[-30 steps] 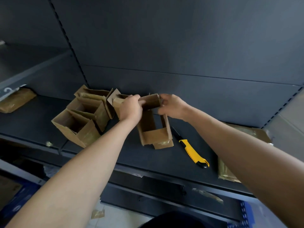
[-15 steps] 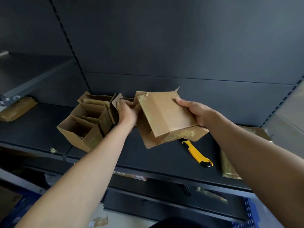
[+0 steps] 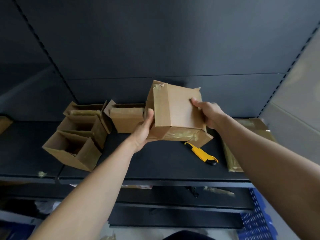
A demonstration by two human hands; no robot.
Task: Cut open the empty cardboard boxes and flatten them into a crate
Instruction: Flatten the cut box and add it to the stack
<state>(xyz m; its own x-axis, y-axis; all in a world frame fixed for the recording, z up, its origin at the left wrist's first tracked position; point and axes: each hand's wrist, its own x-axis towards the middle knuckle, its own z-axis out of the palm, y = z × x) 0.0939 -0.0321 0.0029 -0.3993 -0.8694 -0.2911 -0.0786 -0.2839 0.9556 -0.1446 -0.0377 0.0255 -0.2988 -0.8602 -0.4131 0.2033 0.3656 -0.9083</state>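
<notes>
A small brown cardboard box point(image 3: 174, 111) with shiny tape on its front flap is held above the dark shelf point(image 3: 155, 163), tilted with a closed face toward me. My left hand point(image 3: 143, 130) grips its lower left corner from beneath. On the right edge of the box rests my right hand point(image 3: 207, 113), thumb on the top face. A yellow and black utility knife point(image 3: 201, 154) lies on the shelf just under the box's right corner. Several open empty boxes point(image 3: 76, 139) stand grouped at the left, one more box point(image 3: 126, 118) beside my left hand.
Flattened taped cardboard point(image 3: 242, 146) lies at the shelf's right end, under my right forearm. Another taped piece point(image 3: 4, 122) shows at the far left edge. A blue perforated crate point(image 3: 256, 220) sits low at the right. A lower shelf runs beneath.
The box went from standing open on the shelf to lifted and turned over in both hands. My left hand shifted from its rim to its lower left corner.
</notes>
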